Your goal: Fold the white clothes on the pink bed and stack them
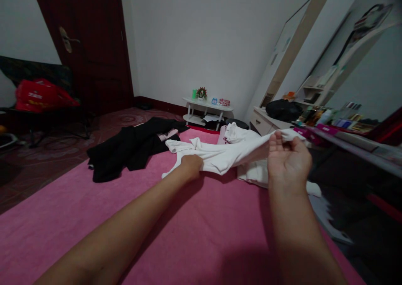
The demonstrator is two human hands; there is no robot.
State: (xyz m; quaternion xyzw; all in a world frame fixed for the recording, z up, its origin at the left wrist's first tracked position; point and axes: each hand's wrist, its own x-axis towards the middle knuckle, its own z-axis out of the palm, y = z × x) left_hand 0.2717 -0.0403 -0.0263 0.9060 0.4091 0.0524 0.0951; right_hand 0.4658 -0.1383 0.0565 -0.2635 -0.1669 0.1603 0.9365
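A white garment (232, 153), perhaps a shirt, stretches between my two hands above the pink bed cover (201, 222). My left hand (191, 166) is closed on its near edge, low over the bed, with the fingertips hidden. Palm up, my right hand (289, 155) pinches the raised right end of the cloth between curled fingers and thumb. Beyond my left hand, part of the garment lies crumpled on the cover. Folded white cloth (256, 172) sits beneath the lifted end, and more bunched white cloth (238, 133) lies behind it.
Black clothing (135, 144) is spread on the bed's far left. A small white table (207, 104) stands by the wall. On the right are a dresser (264, 121) crowded with bottles and a mirror. A red bag (44, 95) rests on a chair at left, near a dark door (91, 37).
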